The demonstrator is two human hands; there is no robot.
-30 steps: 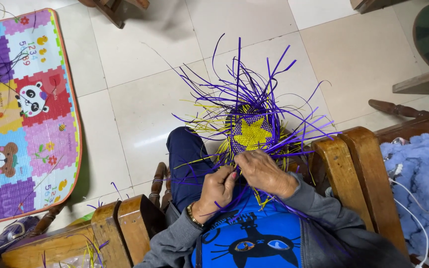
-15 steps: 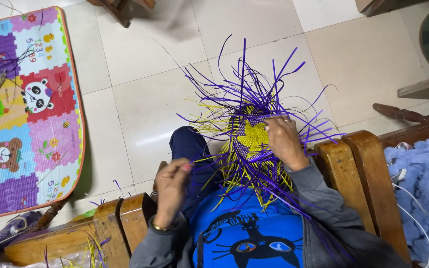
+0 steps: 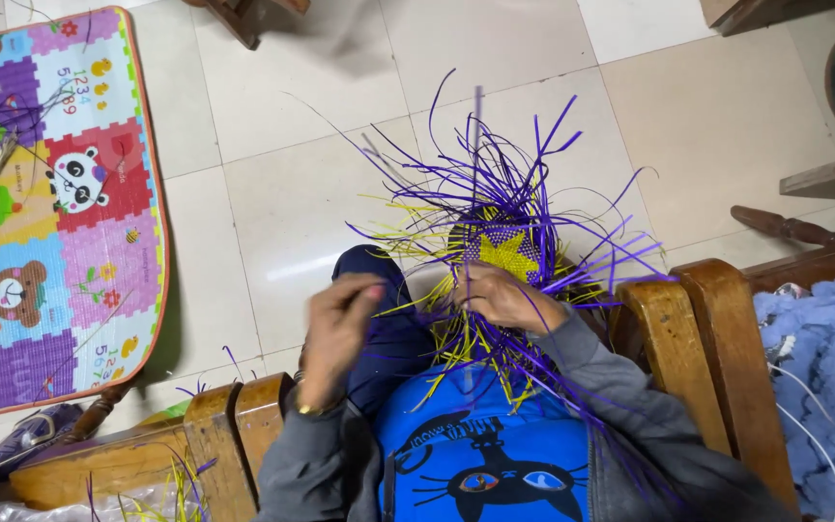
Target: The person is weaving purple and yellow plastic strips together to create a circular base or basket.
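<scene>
Right hand (image 3: 504,298) grips the woven piece (image 3: 504,253) on the lap, fingers curled over its near edge, having slid down off the yellow star. Left hand (image 3: 338,324) is raised, blurred, fingertips pinched on a purple strip (image 3: 417,290). No containers in sight; play mat (image 3: 50,213) unchanged.

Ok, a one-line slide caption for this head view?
Seated person's right hand steadies a purple-and-yellow woven piece with loose strips, while the left hand lifts beside it.
</scene>
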